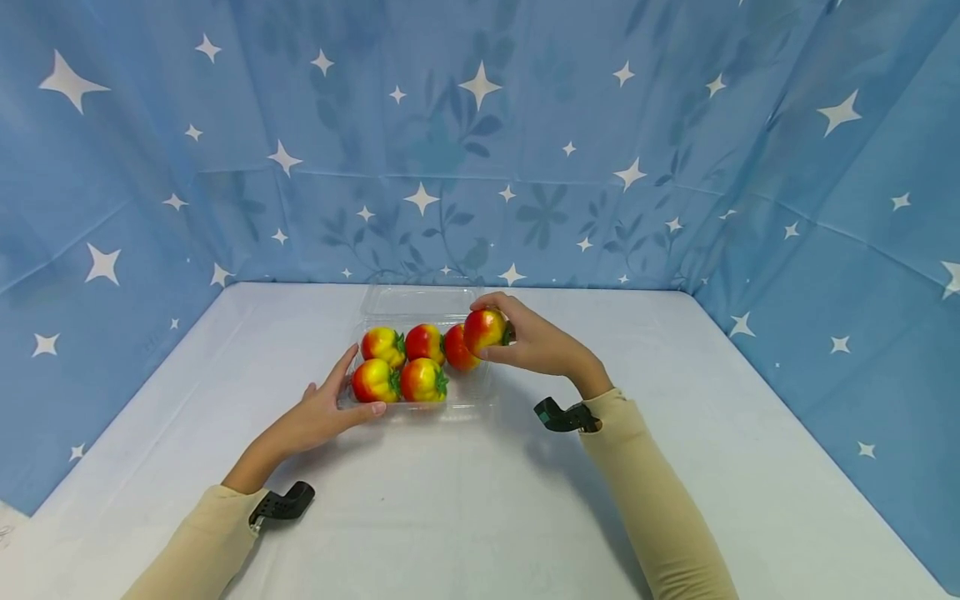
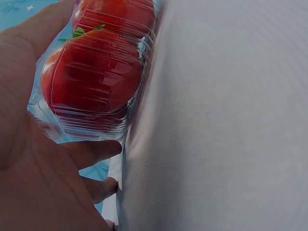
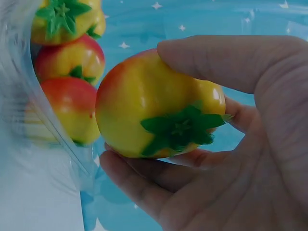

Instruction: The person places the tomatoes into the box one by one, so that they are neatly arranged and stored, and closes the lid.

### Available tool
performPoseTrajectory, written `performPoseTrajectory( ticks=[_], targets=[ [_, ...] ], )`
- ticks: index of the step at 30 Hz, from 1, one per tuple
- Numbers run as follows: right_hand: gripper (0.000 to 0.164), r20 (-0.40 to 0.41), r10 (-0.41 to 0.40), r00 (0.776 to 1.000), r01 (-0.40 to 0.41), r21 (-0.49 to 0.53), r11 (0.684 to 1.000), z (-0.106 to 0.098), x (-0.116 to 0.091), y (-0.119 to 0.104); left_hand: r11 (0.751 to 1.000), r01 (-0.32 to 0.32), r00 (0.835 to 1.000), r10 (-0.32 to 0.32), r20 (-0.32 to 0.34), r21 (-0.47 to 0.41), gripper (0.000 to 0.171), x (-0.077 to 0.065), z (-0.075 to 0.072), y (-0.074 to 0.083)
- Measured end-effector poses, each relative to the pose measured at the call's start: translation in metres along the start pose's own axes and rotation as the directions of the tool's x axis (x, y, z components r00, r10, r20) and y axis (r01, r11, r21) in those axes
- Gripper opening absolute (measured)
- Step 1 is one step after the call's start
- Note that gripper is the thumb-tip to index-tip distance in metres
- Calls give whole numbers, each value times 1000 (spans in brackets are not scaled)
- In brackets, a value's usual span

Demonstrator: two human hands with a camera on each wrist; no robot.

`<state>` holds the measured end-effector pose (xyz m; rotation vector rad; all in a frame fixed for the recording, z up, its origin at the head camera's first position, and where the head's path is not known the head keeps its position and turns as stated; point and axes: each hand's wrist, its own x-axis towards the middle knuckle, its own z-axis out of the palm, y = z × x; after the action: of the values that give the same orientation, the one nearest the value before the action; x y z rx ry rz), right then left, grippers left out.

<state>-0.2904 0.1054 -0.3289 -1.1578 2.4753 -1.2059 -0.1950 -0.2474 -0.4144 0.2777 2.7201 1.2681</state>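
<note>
A clear plastic box [image 1: 468, 392] stands on the table with several red-and-yellow fruits [image 1: 423, 380] inside, each topped by green leaves. Above its right back part, my right hand [image 1: 534, 340] holds another such fruit [image 3: 159, 106] between thumb and fingers, with its green leafy top turned toward the palm. Spread around the left end of the box, my left hand [image 1: 318, 414] rests with extended fingers along the side and its thumb by the front edge. Through the ribbed wall in the left wrist view, red fruit [image 2: 94, 74] shows beside that hand.
The clear lid [image 1: 423, 300] lies folded back behind the box. White cloth [image 1: 450, 517] covers the table. A blue curtain with white stars [image 1: 480, 167] hangs behind and along both sides. Each wrist wears a black strap [image 1: 566, 414].
</note>
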Motion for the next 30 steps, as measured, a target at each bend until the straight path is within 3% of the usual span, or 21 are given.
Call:
performPoseTrajectory(
  ticks=[10,30],
  targets=[
    [54,69,71,995,-63,-114,992,21,7,-8,1000,1,1000,-1,0,-3,116,1,0,0],
    [51,175,80,981,-14,-348,938,39,15,-14,1000,-16,1000,16,-2,4,115,0,-1,0]
  ],
)
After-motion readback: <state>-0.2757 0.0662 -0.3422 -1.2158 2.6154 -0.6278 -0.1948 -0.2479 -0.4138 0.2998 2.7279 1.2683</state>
